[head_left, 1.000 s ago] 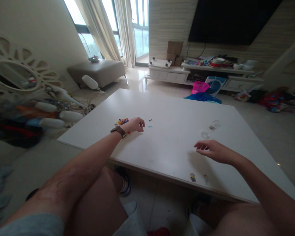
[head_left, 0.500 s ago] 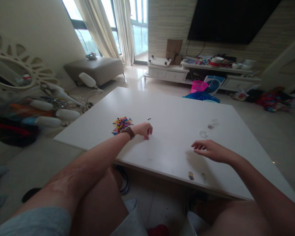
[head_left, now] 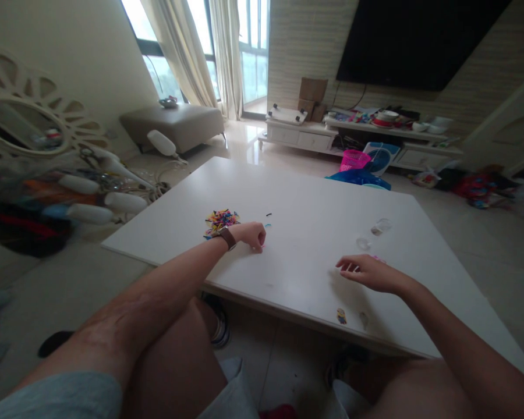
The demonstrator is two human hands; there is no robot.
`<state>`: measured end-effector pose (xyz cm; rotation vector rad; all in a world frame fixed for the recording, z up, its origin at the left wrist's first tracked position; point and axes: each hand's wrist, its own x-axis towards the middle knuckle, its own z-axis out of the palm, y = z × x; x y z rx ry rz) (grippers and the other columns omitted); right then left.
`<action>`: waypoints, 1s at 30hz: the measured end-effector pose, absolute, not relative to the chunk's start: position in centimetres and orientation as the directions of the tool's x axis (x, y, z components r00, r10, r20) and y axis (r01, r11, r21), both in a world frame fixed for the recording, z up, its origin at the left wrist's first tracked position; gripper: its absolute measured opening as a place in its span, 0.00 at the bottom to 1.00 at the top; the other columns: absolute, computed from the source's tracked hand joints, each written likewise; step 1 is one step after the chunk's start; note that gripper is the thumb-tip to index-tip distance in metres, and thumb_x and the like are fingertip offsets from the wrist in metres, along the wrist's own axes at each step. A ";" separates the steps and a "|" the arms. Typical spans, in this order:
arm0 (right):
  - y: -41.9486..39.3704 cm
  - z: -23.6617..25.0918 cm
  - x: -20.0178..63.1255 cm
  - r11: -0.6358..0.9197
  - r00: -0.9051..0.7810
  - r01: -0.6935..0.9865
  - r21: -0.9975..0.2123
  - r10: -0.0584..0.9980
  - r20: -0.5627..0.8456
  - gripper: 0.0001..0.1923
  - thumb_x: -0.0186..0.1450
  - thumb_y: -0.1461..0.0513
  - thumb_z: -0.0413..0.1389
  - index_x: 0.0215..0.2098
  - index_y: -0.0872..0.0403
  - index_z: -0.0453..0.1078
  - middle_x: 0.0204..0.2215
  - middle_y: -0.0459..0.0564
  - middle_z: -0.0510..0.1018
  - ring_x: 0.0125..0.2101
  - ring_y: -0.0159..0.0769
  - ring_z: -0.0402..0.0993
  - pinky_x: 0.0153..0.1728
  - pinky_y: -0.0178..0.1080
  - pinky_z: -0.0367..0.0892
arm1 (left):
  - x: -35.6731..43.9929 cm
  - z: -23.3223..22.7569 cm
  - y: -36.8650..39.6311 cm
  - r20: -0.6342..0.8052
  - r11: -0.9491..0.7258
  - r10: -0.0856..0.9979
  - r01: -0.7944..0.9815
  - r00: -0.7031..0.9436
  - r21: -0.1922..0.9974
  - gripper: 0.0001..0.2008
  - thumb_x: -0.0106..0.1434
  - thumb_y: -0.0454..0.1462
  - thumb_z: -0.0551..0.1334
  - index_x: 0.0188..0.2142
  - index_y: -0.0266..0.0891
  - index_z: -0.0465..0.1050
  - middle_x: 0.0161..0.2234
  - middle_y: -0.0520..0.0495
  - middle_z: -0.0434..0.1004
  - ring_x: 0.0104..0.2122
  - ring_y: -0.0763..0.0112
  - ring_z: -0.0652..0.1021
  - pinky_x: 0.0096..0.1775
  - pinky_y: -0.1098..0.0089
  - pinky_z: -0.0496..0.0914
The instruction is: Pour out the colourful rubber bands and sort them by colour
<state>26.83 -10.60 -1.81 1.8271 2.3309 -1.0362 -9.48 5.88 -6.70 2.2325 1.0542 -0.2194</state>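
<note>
Left hand [head_left: 252, 235], fingers curled with tips pinched at something too small to identify, rested beside the pile of coloured bits [head_left: 220, 220] near the counter's [head_left: 305, 198] left edge; right hand [head_left: 367, 272] hovered loosely open, empty.

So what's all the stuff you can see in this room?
Table: one, white, centre.
Pile of small pieces: one, many colours, on the table by the left wrist.
Clear lids or cups: two, see-through, table right.
Small sticker: one, yellow and blue, near table edge.
Basket: one, pink, floor behind the table.
Television: one, black, on the wall.
Ottoman: one, grey, by the window.
Cardboard boxes: a few, brown, beside the TV stand.
Left hand: curled, fingertips on the table.
Right hand: open, over the table.
</note>
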 end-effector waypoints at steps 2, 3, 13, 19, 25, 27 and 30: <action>-10.4 -2.1 26.8 0.105 -0.325 0.869 -0.484 0.859 -0.397 0.20 0.66 0.50 0.52 0.46 0.55 0.75 0.39 0.56 0.81 0.39 0.43 0.78 0.41 0.41 0.72 | -9.2 -6.9 5.5 -0.392 -0.465 0.642 0.741 0.659 0.485 0.07 0.45 0.33 0.67 0.28 0.35 0.80 0.24 0.50 0.79 0.24 0.73 0.74 0.27 0.75 0.63; -10.4 -2.2 26.8 0.104 -0.325 0.870 -0.482 0.856 -0.402 0.20 0.66 0.50 0.52 0.46 0.55 0.75 0.39 0.56 0.81 0.39 0.43 0.78 0.41 0.41 0.72 | -9.0 -7.0 5.4 -0.389 -0.465 0.642 0.739 0.661 0.488 0.07 0.46 0.32 0.66 0.28 0.35 0.80 0.23 0.51 0.79 0.24 0.74 0.74 0.27 0.75 0.63; -10.1 -2.7 25.9 0.129 -0.362 0.864 -0.486 0.830 -0.423 0.18 0.67 0.53 0.52 0.46 0.56 0.74 0.39 0.57 0.81 0.38 0.42 0.78 0.40 0.40 0.71 | -12.2 -4.4 8.4 -0.249 -0.359 0.813 0.789 0.527 0.500 0.10 0.51 0.36 0.63 0.31 0.35 0.81 0.26 0.48 0.80 0.26 0.72 0.76 0.29 0.74 0.65; -10.6 -2.5 26.1 0.126 -0.364 0.862 -0.492 0.830 -0.424 0.17 0.66 0.53 0.53 0.45 0.56 0.74 0.39 0.56 0.81 0.39 0.42 0.78 0.40 0.39 0.71 | -16.8 -5.0 9.8 -0.252 -0.294 0.877 0.871 0.410 0.393 0.11 0.44 0.34 0.67 0.31 0.36 0.82 0.29 0.47 0.82 0.28 0.69 0.77 0.30 0.73 0.67; -10.9 -2.1 27.0 0.124 -0.360 0.861 -0.493 0.834 -0.418 0.19 0.67 0.52 0.52 0.46 0.56 0.74 0.40 0.57 0.81 0.39 0.42 0.78 0.41 0.40 0.71 | -17.1 -6.2 9.1 -0.333 -0.310 0.847 0.894 0.414 0.324 0.11 0.42 0.31 0.68 0.29 0.37 0.80 0.27 0.48 0.80 0.26 0.70 0.76 0.28 0.73 0.66; -10.9 -1.9 27.1 0.125 -0.354 0.866 -0.484 0.837 -0.417 0.20 0.67 0.51 0.52 0.47 0.55 0.74 0.40 0.57 0.81 0.39 0.43 0.78 0.41 0.40 0.71 | -17.3 -6.3 9.3 -0.327 -0.316 0.852 0.900 0.408 0.299 0.10 0.42 0.31 0.68 0.29 0.37 0.80 0.27 0.48 0.80 0.26 0.70 0.76 0.27 0.73 0.65; -10.8 -1.7 27.0 0.127 -0.356 0.865 -0.485 0.838 -0.415 0.21 0.66 0.50 0.52 0.47 0.55 0.74 0.40 0.57 0.81 0.40 0.43 0.78 0.42 0.40 0.71 | -17.6 -6.5 9.7 -0.322 -0.315 0.857 0.903 0.403 0.291 0.10 0.43 0.31 0.67 0.29 0.37 0.79 0.27 0.48 0.80 0.27 0.69 0.76 0.27 0.73 0.65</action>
